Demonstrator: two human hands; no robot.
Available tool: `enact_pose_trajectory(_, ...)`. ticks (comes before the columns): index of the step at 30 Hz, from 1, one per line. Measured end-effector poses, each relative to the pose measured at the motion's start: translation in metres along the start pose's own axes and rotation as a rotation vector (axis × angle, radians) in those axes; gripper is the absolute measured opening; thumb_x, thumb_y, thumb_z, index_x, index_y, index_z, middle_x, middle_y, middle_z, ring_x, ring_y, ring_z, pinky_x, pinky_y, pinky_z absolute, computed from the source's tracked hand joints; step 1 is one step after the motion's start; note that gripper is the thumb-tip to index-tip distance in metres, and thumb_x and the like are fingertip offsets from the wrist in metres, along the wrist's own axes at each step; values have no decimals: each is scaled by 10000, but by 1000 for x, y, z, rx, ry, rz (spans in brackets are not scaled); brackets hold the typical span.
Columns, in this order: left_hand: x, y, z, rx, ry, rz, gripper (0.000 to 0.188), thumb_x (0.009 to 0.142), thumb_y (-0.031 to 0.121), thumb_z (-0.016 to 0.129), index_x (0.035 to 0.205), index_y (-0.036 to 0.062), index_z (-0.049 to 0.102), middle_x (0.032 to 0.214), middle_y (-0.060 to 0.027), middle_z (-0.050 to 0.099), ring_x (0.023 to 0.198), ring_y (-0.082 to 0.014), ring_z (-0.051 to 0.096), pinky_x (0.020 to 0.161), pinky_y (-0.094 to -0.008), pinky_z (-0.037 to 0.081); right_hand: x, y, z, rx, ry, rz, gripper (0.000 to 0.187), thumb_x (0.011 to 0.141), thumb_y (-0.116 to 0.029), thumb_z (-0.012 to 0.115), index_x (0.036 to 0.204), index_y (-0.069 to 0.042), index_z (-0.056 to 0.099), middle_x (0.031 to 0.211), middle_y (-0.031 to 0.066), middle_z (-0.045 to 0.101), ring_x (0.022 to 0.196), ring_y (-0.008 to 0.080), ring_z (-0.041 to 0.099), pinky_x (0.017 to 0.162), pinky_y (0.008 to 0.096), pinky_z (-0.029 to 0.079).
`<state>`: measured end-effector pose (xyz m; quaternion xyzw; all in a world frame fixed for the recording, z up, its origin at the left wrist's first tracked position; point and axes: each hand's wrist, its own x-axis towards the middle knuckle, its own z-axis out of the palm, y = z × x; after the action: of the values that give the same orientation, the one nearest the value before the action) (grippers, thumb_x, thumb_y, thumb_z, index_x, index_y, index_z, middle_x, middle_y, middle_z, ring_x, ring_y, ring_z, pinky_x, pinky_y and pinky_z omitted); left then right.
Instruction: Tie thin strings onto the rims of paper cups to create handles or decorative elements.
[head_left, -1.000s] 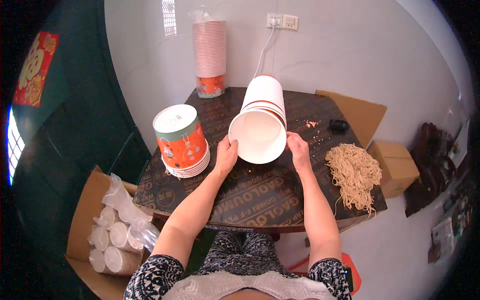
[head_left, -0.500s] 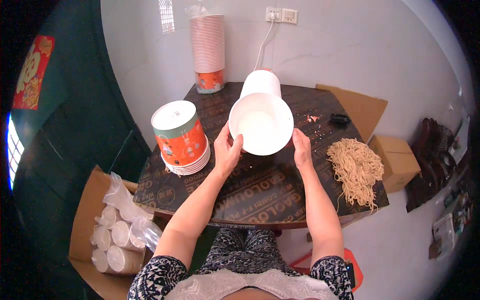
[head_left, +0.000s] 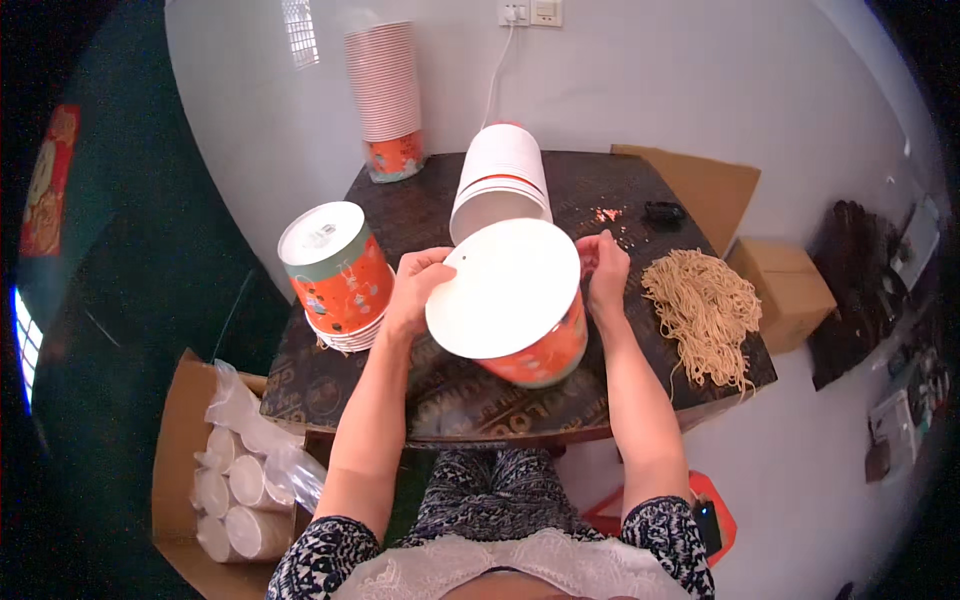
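A paper bucket with an orange printed outside is tilted in front of me, its white mouth turned up towards me. A small dark hole shows near the left side of its rim. My left hand grips that rim, thumb over the edge. Close by the right side of the rim is my right hand, fingers curled in and pressed together; what they hold, if anything, is hidden. Just beyond lies a stack of white buckets on its side, opening towards me. An upside-down stack of orange buckets stands left of my left hand.
A heap of beige cord lies on the dark table at the right. Behind it are red-and-white bits and a black object. A tall bucket stack stands at the back left. Below left, a carton holds wrapped white tubs.
The bucket has turned and tipped down towards me, so its orange side shows and its hole sits at the left. My right hand has closed its fingers beside the rim. The view has shifted slightly.
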<state>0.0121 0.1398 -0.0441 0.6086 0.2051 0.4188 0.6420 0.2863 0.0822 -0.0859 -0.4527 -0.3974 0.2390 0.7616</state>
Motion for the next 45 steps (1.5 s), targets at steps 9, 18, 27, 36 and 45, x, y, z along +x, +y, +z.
enact_pose_trajectory(9,-11,22,10,222,-164,-179,396,755,38,559,1106,-116,656,929,-120,710,767,-149,675,707,-271,539,-4,-30,14,-117,-74,37,241,960,-197,518,969,1,656,821,61,681,564,78,550,484,231,433)
enact_pose_trajectory(18,-14,21,7,218,-130,-79,320,885,115,600,1129,-81,666,950,-92,710,808,-120,653,737,-247,516,-44,-134,-62,-707,-468,-106,149,935,-109,595,936,20,670,866,34,678,802,102,604,718,260,497)
enact_pose_trajectory(27,-1,9,5,235,32,76,334,941,155,561,1178,-71,629,1024,-123,719,633,-69,608,519,-195,452,-114,-139,-176,-1055,-865,42,259,743,-60,730,995,-85,678,986,71,571,1026,260,530,915,355,427)
enact_pose_trajectory(36,-17,24,14,476,241,266,261,943,115,583,1145,-32,662,935,-66,695,814,-105,631,701,-247,512,-146,-109,-178,-1020,-755,-123,202,706,-55,767,849,-68,626,951,71,549,982,285,509,885,376,416)
enact_pose_trajectory(45,-92,53,66,847,174,574,167,833,-14,604,986,-15,672,962,-139,694,897,-250,666,886,-366,503,-178,-92,-127,-1071,-656,-559,139,682,-131,740,716,-118,606,884,30,536,917,254,520,800,406,388)
